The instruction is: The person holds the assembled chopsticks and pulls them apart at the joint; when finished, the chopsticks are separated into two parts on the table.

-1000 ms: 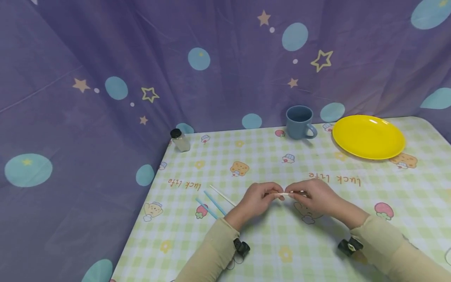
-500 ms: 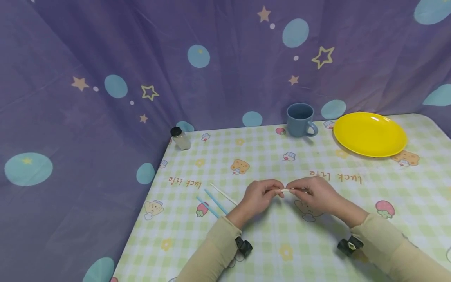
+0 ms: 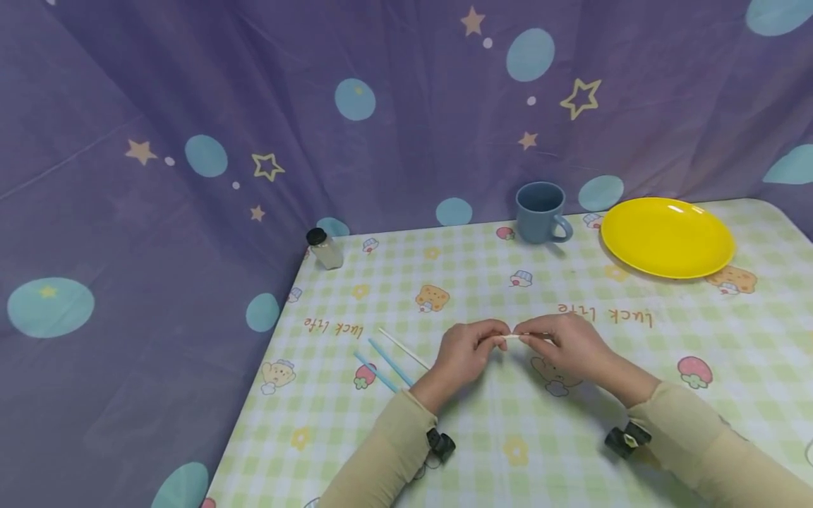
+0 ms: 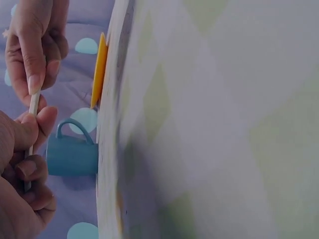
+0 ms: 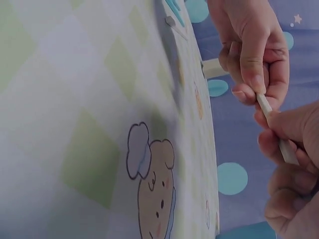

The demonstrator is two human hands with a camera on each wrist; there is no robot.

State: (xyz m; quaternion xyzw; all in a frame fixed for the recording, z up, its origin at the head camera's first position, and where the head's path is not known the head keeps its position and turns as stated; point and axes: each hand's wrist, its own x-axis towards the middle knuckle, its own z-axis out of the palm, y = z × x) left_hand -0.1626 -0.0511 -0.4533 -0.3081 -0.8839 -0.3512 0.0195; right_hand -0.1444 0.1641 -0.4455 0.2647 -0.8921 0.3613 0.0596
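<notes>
Above the middle of the checked tablecloth, both hands share one thin white stick [image 3: 512, 336]. My left hand [image 3: 466, 351] pinches it from the left between thumb and fingers. From the right, my right hand [image 3: 574, 346] pinches it close by, with the fingertips almost meeting. In the left wrist view, a short length of the stick [image 4: 34, 103] shows between the two hands and its end pokes out below the left thumb. The right wrist view has the stick [image 5: 264, 103] running under the right thumb; fingers hide the rest.
Left of the left forearm lie another white stick [image 3: 403, 348] and two light-blue sticks [image 3: 390, 361], partly hidden by the arm. A black-capped bottle [image 3: 325, 252] stands at the far left corner. A blue mug [image 3: 538, 217] and yellow plate [image 3: 667, 238] sit along the back.
The head view has tilted slightly, so everything sits a little higher in it. Both hands keep their pinch on the white stick, with only small finger shifts.
</notes>
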